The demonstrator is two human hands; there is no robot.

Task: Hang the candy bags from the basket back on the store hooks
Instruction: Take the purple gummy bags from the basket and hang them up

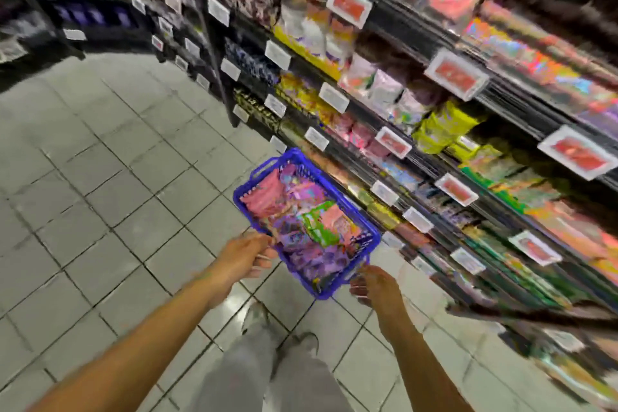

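Head view | step: start, no bag lifted yet | blue basket (pixel 369 231) of candy bags (pixel 301 227) centre frame on tiled floor (pixel 100 177) | left hand (pixel 245 256) at its 7 o'clock, right hand (pixel 376 284) at 5 o'clock, both beside rim, grip indeterminate through blur | shelves (pixel 434 110) at 2 o'clock | next, judged: pick one bag, locate matching hook.

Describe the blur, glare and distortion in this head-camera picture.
Head view: motion blur smears the shelves and price tags, worst at right; a soft glare patch sits on the floor tiles between the forearms; wide-angle distortion bends tile lines; the blue basket stays fairly readable.
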